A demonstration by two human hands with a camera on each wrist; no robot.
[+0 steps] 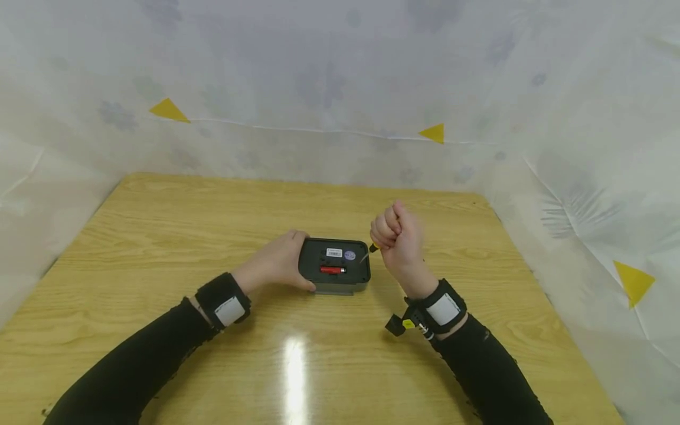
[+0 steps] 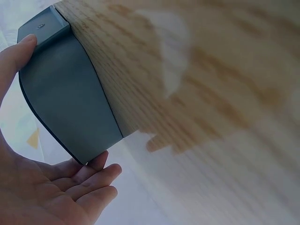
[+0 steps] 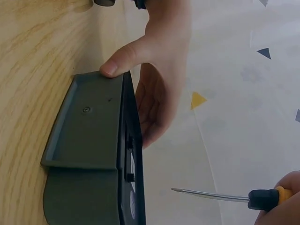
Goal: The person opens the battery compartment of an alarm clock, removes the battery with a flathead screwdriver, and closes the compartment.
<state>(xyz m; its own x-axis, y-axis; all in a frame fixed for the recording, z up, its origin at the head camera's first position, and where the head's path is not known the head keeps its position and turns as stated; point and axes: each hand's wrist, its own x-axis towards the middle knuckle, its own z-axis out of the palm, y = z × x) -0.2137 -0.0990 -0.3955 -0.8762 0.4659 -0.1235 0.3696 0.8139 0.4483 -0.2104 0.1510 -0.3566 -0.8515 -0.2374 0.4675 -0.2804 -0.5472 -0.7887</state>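
Observation:
A dark grey-green box-shaped device (image 1: 310, 262) lies on the table with its black panel upward. A red battery (image 1: 332, 270) sits in the panel, near a white barcode label (image 1: 334, 252) and a round purple sticker (image 1: 349, 255). My left hand (image 1: 278, 260) grips the device's left end, thumb (image 2: 26, 47) on the front side and fingers at the back. In my right hand (image 1: 398, 239), curled into a fist, is a screwdriver (image 3: 265, 199) with a black and yellow handle. Its bare tip points at the panel's right end, apart from it in the right wrist view.
The wooden table (image 1: 212, 212) reflects a bright light streak near its front. White patterned sheeting (image 1: 319, 71) with yellow triangles hangs behind and at both sides. A small black item on a strap (image 1: 395, 324) dangles from the right wristband.

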